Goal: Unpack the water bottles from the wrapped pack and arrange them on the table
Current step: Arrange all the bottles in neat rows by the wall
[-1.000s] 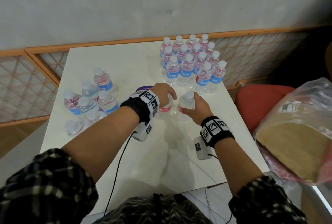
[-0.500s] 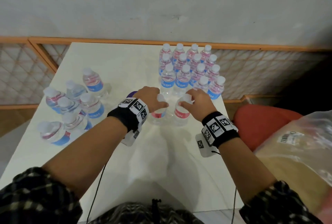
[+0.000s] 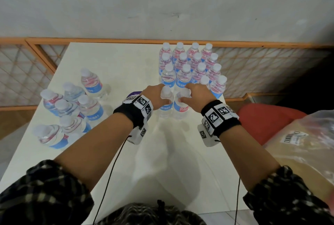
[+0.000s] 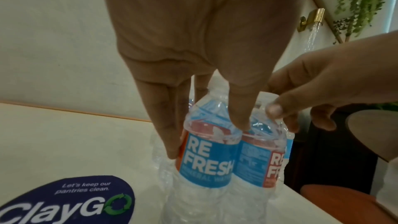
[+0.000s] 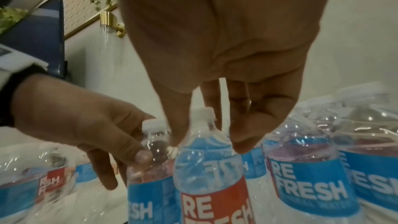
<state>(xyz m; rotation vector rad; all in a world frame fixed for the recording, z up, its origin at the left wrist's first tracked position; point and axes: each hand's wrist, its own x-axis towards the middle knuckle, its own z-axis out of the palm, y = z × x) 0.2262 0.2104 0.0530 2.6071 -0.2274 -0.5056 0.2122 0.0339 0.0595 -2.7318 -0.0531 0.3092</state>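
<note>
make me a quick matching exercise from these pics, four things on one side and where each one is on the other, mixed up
Things
1. left hand
2. right hand
3. arranged block of bottles
4. purple ClayGo sticker

Places
A. far right part of the table, standing in neat rows
B. flat on the tabletop beside the left-hand bottle
C. gripping the right one of the two near bottles
D. gripping the left one of the two near bottles

Pairs: 1-D, 2-C, 3-A, 4-B

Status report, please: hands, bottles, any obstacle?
Left hand grips one bottle, right hand grips the next bottle, both upright on the table. Arranged block just ahead; loose bottles at left. Nothing between.
</note>
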